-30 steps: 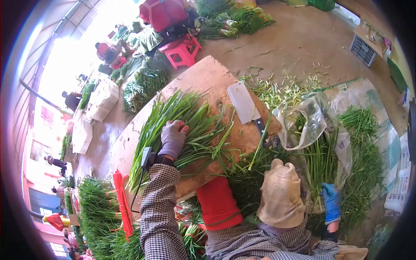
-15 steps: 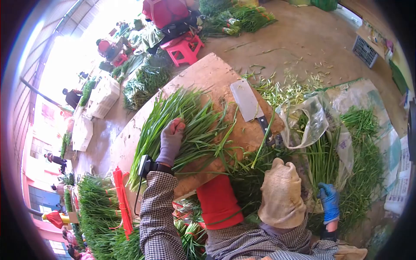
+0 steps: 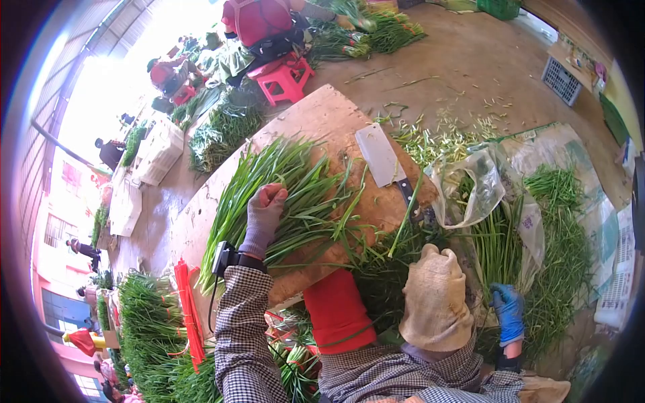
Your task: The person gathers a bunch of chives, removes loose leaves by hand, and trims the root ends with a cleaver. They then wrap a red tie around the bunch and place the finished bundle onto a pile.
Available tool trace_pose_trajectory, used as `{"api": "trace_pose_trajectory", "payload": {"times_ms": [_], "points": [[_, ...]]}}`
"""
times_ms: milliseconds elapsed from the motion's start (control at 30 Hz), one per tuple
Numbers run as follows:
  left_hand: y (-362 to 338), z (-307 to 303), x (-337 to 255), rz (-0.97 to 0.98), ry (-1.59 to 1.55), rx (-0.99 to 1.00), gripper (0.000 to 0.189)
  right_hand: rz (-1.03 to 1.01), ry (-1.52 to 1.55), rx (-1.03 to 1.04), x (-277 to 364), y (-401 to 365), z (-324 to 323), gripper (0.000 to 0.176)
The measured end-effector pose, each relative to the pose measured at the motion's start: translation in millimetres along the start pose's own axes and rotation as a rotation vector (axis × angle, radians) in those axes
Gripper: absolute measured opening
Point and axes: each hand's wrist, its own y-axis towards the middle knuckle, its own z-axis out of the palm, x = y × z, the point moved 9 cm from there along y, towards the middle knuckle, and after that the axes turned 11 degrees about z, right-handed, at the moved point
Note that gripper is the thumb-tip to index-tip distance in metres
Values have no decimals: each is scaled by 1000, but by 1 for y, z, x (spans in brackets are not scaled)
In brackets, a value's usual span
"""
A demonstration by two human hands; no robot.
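My left hand (image 3: 263, 211), in a grey glove with bare fingertips, is curled closed over a large pile of long green stalks (image 3: 295, 181) on the wooden board (image 3: 322, 107). My right hand (image 3: 508, 310), in a blue glove, has its fingers bent at the lower end of another bunch of stalks (image 3: 498, 245), which lies partly in a clear plastic bag (image 3: 470, 195). Whether it grips any stalks cannot be made out. A cleaver (image 3: 380, 154) with a black handle rests flat on the board's right part, between my hands.
Red ties (image 3: 190, 312) hang beside bundled greens (image 3: 148, 322) at lower left. Cut scraps (image 3: 463, 138) litter the floor past the board. A person (image 3: 259, 23) sits on a pink stool (image 3: 283, 77) ahead. A dark crate (image 3: 561, 80) stands at upper right.
The view has shifted very slightly. The seated person's arm now reaches toward the greens at the top. My left hand stays on the pile, and my right hand has barely moved.
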Motion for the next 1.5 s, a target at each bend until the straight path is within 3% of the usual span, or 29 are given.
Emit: {"api": "trace_pose_trajectory", "payload": {"times_ms": [133,200,233,267,300,367,433,500,633,700,733,767,833,867,1000,1233,1300,1333,1367,1400,1467,1500], "points": [[-5,3,-33,49,78,72,28,47,73,-2,-5,-1,-2,18],[-8,14,-51,-21,150,146,36,-136,-62,-63,19,-8,-11,17],[-9,14,-41,-81,183,204,41,-117,-74,-72,24,-12,-17,17],[-3,10,-42,206,382,185,51,-94,-86,-80,28,-14,-21,17],[-12,24,-87,545,596,213,54,-69,-96,-89,21,-14,-22,17],[-25,42,-132,533,642,245,51,-3,-105,-113,-1,-21,-30,18],[-33,47,-149,646,788,280,47,-34,-57,-150,-9,-24,-34,17],[-37,44,-153,572,766,312,44,-24,-75,-193,-29,-27,-41,18],[-58,47,-185,613,811,221,42,154,-104,-226,-94,-31,-51,23],[-76,66,-205,604,842,232,42,196,-104,-219,-106,-31,-56,31],[-85,81,-217,656,833,253,43,226,-121,-140,-122,-29,-45,51],[-96,97,-227,667,841,270,43,242,-107,-138,-131,-29,-40,51],[-121,142,-255,718,831,353,43,174,-257,-42,-133,-23,-16,73],[-132,163,-262,791,780,373,43,205,-311,65,-146,-18,4,96],[-188,265,-299,892,578,542,46,327,-346,166,-167,-2,37,114],[-307,415,-275,560,-53,947,47,314,-166,254,-185,19,56,112],[-334,435,-258,516,-152,966,47,249,-171,184,-187,25,54,90],[-348,444,-237,286,-197,1046,47,247,-172,184,-184,27,47,90],[-363,451,-214,51,-241,1117,47,240,-161,162,-180,29,37,76],[-372,453,-203,48,-245,1118,47,235,-153,141,-175,30,24,64],[-406,455,-138,-667,-420,1057,51,242,-111,147,-166,37,6,57],[-408,457,-126,-675,-419,1054,51,246,-66,153,-161,40,-4,51]]}}
